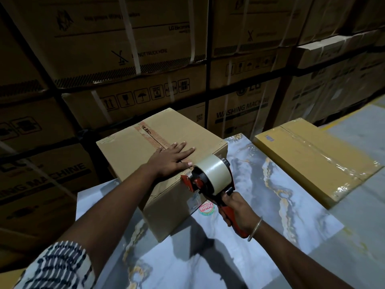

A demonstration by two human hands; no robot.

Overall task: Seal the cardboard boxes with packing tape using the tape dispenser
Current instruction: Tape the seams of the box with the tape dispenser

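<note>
A brown cardboard box (133, 149) stands on a marble-patterned table (270, 184), its top flaps shut along a centre seam with red printing. My left hand (173, 158) lies flat on the box top, fingers straight, pressing over the seam near the front edge. My right hand (235, 209) grips the red handle of a tape dispenser (210, 177) carrying a roll of clear-tan tape. The dispenser's red front blade end sits at the box's near top edge, just beside my left thumb.
A flat yellow box (308, 155) sealed with clear tape lies on the table to the right. Stacked large washing-machine cartons (125, 59) form a wall behind and to the left. A round sticker (207, 208) is on the near side of the brown box.
</note>
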